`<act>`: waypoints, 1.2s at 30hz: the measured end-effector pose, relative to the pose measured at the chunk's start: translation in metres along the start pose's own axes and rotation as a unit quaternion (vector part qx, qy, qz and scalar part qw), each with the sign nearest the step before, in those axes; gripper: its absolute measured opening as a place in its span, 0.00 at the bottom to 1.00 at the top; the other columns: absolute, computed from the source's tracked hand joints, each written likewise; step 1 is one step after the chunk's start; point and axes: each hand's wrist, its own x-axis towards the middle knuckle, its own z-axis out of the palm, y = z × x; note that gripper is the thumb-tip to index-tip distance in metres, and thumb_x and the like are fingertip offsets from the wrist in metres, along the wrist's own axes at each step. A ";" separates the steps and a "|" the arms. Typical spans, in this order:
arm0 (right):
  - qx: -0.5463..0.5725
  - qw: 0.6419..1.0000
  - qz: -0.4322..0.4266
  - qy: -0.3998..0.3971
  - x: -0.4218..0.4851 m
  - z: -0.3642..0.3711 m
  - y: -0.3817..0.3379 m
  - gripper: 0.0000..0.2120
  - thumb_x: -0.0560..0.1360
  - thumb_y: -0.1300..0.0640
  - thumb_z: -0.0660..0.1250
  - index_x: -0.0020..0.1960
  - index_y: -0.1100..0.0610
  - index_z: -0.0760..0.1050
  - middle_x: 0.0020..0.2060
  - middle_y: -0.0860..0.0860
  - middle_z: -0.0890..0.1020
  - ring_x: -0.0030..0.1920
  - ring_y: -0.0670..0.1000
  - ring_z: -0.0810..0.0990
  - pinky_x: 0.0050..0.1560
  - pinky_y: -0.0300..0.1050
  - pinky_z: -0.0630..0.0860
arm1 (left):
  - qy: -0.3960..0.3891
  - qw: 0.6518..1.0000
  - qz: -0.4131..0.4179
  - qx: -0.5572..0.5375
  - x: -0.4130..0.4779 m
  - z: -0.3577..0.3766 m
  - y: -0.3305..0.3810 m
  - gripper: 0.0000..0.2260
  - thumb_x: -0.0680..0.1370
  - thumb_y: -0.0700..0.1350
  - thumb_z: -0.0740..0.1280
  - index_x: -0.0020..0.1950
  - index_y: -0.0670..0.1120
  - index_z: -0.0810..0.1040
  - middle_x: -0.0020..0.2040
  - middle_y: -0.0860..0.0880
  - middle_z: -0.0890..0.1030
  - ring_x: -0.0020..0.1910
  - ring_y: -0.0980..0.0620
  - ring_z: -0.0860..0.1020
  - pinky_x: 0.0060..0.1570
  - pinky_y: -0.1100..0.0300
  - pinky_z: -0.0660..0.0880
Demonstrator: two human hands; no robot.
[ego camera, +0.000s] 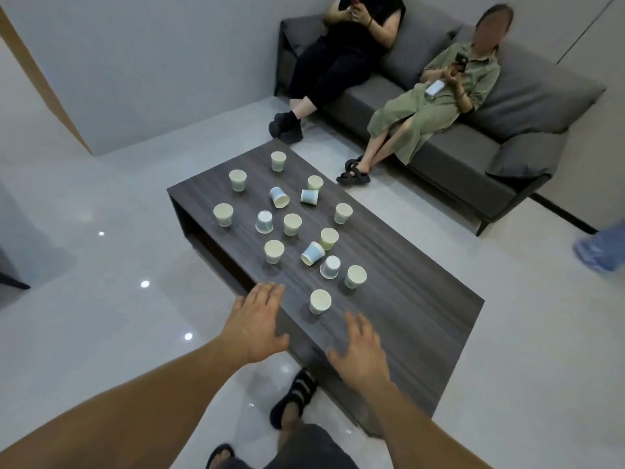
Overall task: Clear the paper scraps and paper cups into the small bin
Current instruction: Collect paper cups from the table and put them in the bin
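Note:
Several paper cups stand or lie scattered on a dark wooden coffee table (pixel 416 309). The nearest cup (pixel 320 301) is upright, between my two hands and a little beyond them. Some cups stand upside down, like one (pixel 330 267), and some lie on their sides, like one (pixel 313 253). My left hand (pixel 254 324) hovers flat over the table's near left edge, fingers straight, holding nothing. My right hand (pixel 362 353) is spread over the near end of the table, also empty. No bin and no paper scraps are in view.
Two people sit on a grey sofa (pixel 507 106) beyond the table, their feet near its far right side. My sandalled feet (pixel 294 397) stand at the table's near end. Pale glossy floor (pixel 101 265) lies to the left. Someone's blurred leg (pixel 602 248) is at the right edge.

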 end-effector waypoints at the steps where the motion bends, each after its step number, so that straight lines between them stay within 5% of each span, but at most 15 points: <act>1: 0.000 1.000 -0.004 -0.009 0.018 -0.001 0.000 0.42 0.74 0.39 0.64 0.79 0.46 0.45 0.79 0.50 0.47 0.77 0.56 0.52 0.72 0.56 0.63 | -0.012 1.000 -0.005 -0.002 0.011 0.004 -0.001 0.43 0.73 0.62 0.64 0.78 0.49 0.44 0.78 0.49 0.49 0.77 0.49 0.47 0.74 0.46 0.52; 16: -0.017 0.989 -0.047 -0.142 0.255 0.083 0.027 0.41 0.73 0.42 0.68 0.78 0.45 0.47 0.77 0.52 0.50 0.74 0.58 0.55 0.69 0.55 0.66 | -0.124 0.986 -0.071 -0.083 0.192 0.110 -0.013 0.44 0.71 0.60 0.67 0.78 0.52 0.45 0.78 0.52 0.50 0.76 0.51 0.52 0.74 0.51 0.55; 21: -0.004 0.985 -0.070 -0.157 0.280 0.128 0.030 0.37 0.74 0.46 0.66 0.77 0.47 0.51 0.74 0.50 0.58 0.71 0.55 0.62 0.67 0.52 0.69 | -0.156 0.974 -0.084 -0.138 0.217 0.164 -0.022 0.44 0.70 0.60 0.68 0.78 0.54 0.46 0.77 0.54 0.54 0.75 0.53 0.54 0.74 0.53 0.57; 24: 0.120 0.983 -0.026 -0.134 0.290 0.132 0.029 0.36 0.73 0.45 0.68 0.76 0.49 0.57 0.71 0.49 0.65 0.68 0.51 0.66 0.65 0.45 0.69 | -0.147 0.968 -0.092 -0.183 0.230 0.181 -0.026 0.44 0.70 0.57 0.72 0.78 0.54 0.48 0.77 0.53 0.58 0.74 0.54 0.58 0.72 0.59 0.58; 29: 0.382 0.910 0.034 -0.157 0.297 0.109 0.028 0.37 0.68 0.38 0.67 0.74 0.44 0.62 0.67 0.41 0.71 0.63 0.38 0.70 0.52 0.22 0.66 | -0.153 0.960 -0.042 -0.232 0.265 0.180 -0.012 0.41 0.71 0.53 0.72 0.78 0.52 0.52 0.75 0.51 0.63 0.72 0.54 0.61 0.69 0.63 0.57; 31: 0.418 0.892 0.015 -0.171 0.303 0.097 0.034 0.39 0.67 0.34 0.66 0.74 0.43 0.62 0.67 0.39 0.71 0.65 0.37 0.71 0.57 0.25 0.67 | -0.166 0.955 -0.021 -0.243 0.282 0.174 -0.004 0.39 0.71 0.51 0.72 0.77 0.52 0.55 0.73 0.51 0.66 0.71 0.52 0.64 0.70 0.57 0.63; 33: 0.421 0.895 0.002 -0.148 0.312 0.084 0.042 0.39 0.67 0.32 0.64 0.74 0.45 0.64 0.67 0.41 0.73 0.65 0.40 0.72 0.63 0.37 0.71 | -0.167 0.953 -0.023 -0.252 0.297 0.168 0.001 0.37 0.71 0.51 0.73 0.75 0.53 0.58 0.69 0.51 0.69 0.67 0.51 0.69 0.65 0.53 0.69; 36: 0.285 0.957 -0.017 0.047 0.332 0.067 0.060 0.33 0.73 0.35 0.61 0.71 0.54 0.69 0.65 0.51 0.76 0.64 0.49 0.72 0.64 0.54 0.70 | -0.142 0.957 -0.049 -0.250 0.314 0.161 0.004 0.34 0.70 0.53 0.73 0.72 0.54 0.60 0.66 0.51 0.71 0.62 0.50 0.72 0.61 0.51 0.72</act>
